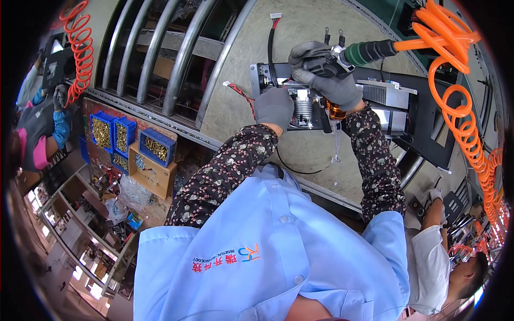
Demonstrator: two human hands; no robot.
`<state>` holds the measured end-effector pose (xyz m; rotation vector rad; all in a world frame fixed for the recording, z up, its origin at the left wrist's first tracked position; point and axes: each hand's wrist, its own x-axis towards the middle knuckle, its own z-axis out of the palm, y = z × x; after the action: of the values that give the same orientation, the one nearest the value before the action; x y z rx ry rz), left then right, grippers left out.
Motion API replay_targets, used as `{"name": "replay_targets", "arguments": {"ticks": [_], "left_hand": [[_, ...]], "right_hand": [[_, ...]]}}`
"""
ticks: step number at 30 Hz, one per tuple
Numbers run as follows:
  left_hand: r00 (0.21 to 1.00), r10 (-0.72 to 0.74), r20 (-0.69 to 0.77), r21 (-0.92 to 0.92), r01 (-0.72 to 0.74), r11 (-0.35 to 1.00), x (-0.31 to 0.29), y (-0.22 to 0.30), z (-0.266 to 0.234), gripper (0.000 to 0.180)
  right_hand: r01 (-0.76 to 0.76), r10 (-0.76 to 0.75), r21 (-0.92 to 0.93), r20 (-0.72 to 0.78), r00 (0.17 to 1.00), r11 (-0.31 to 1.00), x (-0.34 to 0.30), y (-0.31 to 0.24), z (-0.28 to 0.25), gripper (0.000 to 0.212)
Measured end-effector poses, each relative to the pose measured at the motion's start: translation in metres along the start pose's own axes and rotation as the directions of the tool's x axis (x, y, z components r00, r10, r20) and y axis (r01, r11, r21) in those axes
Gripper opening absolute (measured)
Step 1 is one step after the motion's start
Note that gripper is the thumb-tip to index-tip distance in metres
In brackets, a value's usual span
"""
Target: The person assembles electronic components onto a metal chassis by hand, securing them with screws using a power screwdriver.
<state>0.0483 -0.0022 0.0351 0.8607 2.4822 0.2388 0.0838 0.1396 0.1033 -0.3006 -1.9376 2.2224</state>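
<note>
My right hand (338,88), in a grey glove, is wrapped round a black air screwdriver (322,65). A green and black hose connector (369,52) joins its silver fitting. My gloved left hand (274,108) is closed at the left part of a metal assembly, its fingertips bent down and hidden. Between the hands sits a ribbed silver cylinder (303,111) on that assembly, with a copper-coloured coil (335,111) beside it. The tool's tip is hidden behind my right hand. A black cable with a white plug (276,17) runs out beyond my left hand.
Orange coiled hose (455,109) hangs at the right. A finned heat sink (377,95) lies on a black panel (431,142). Metal rollers (184,56) flank the board at left. Blue bins of brass fasteners (101,132) stand nearer left. Other people work at both sides.
</note>
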Motion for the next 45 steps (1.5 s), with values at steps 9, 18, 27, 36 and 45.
{"name": "replay_targets", "arguments": {"ticks": [9, 18, 27, 36, 45], "left_hand": [[0.999, -0.032, 0.029, 0.027, 0.031, 0.999, 0.002, -0.002, 0.006, 0.023], [0.999, 0.033, 0.027, 0.074, -0.034, 0.997, 0.001, -0.002, 0.006, 0.019], [0.979, 0.021, 0.204, 0.088, -0.039, 0.995, 0.005, 0.004, -0.007, 0.017], [0.983, 0.066, 0.170, 0.080, -0.081, 0.993, 0.005, -0.001, 0.000, 0.015], [0.977, 0.052, 0.206, 0.066, -0.067, 0.996, 0.010, -0.004, 0.004, 0.015]], "right_hand": [[0.040, -0.040, 0.038, -0.005, 0.999, 0.998, 0.002, 0.007, 0.004, 0.027], [0.024, -0.032, 0.151, 0.051, 0.998, 0.988, 0.016, 0.012, 0.018, 0.033], [0.005, -0.001, -0.052, 0.081, 0.997, 0.999, 0.032, 0.014, 0.034, 0.032], [0.004, 0.004, -0.094, 0.087, 0.996, 0.996, 0.028, 0.014, 0.036, 0.030], [0.024, -0.019, -0.087, 0.062, 0.998, 0.996, 0.026, 0.020, 0.034, 0.032]]}}
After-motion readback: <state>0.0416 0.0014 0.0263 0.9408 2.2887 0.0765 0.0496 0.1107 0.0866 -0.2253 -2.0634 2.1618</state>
